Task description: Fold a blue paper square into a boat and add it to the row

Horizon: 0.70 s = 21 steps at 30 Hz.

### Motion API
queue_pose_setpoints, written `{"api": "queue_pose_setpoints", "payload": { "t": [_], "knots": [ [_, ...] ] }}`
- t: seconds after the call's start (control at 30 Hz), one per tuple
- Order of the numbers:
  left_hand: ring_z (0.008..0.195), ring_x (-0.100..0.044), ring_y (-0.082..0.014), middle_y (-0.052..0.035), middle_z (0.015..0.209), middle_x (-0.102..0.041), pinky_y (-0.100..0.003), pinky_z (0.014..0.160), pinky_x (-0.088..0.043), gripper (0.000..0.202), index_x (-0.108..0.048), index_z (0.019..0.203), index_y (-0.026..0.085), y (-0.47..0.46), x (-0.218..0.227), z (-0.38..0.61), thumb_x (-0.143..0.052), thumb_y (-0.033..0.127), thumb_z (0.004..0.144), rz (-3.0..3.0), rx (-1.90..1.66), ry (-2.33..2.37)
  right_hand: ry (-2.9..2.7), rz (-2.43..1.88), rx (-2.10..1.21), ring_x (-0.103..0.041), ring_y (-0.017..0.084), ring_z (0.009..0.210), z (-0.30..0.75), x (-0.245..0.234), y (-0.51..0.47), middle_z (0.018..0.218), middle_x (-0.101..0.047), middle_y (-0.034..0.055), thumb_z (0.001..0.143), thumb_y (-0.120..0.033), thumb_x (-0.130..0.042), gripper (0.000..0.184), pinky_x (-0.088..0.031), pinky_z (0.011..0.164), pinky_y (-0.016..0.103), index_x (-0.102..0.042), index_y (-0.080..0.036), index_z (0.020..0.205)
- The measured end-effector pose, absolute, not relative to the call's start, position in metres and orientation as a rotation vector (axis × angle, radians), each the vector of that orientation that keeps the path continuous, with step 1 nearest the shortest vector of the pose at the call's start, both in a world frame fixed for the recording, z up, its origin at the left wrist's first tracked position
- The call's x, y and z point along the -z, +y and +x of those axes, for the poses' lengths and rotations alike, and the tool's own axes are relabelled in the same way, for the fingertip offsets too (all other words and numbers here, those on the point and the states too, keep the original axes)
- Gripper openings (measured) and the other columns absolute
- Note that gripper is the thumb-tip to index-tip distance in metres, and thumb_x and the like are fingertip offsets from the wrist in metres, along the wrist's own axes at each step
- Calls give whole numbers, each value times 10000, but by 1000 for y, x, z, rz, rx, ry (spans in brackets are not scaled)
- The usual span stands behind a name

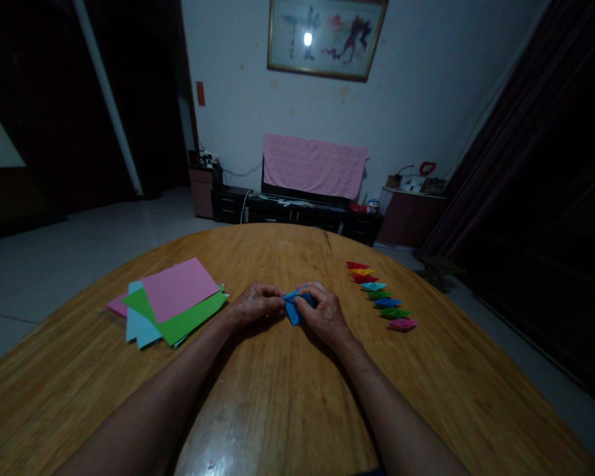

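A small piece of folded blue paper (pixel 293 313) is held between both hands, just above the middle of the table. My left hand (pixel 258 302) pinches its left corner between thumb and fingertips. My right hand (pixel 323 307) grips the right side, thumb pressed on the near face and fingers behind. Part of the paper is hidden behind the right thumb and fingers. The folded edge runs along the top, and a flap points down toward me.
On the round wooden table (pixel 277 410), a pile of coloured paper sheets (pixel 181 287) lies at the left. A slanting row of several folded paper boats (pixel 387 303) stands at the right. Beyond the table is a low black cabinet (pixel 297 213) below a pink cloth (pixel 315 165).
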<state>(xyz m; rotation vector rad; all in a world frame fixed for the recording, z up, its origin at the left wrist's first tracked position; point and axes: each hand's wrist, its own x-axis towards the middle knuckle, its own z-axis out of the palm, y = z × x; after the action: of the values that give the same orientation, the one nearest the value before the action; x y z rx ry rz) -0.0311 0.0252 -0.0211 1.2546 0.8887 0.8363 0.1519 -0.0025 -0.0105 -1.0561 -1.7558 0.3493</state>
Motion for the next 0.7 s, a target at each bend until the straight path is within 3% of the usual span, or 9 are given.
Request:
{"api": "queue_pose_setpoints", "payload": {
  "t": [0.7],
  "knots": [
    [471, -483, -91, -10, 522, -547, -234, 480, -343, 254, -681, 669, 126, 28, 27, -31, -754, 368, 650, 1259, -858, 878, -1740, -1069, -339, -627, 171, 780, 151, 12, -2, 822, -657, 44, 755, -206, -610, 62, -505, 711, 295, -671, -196, 759]
  ]
}}
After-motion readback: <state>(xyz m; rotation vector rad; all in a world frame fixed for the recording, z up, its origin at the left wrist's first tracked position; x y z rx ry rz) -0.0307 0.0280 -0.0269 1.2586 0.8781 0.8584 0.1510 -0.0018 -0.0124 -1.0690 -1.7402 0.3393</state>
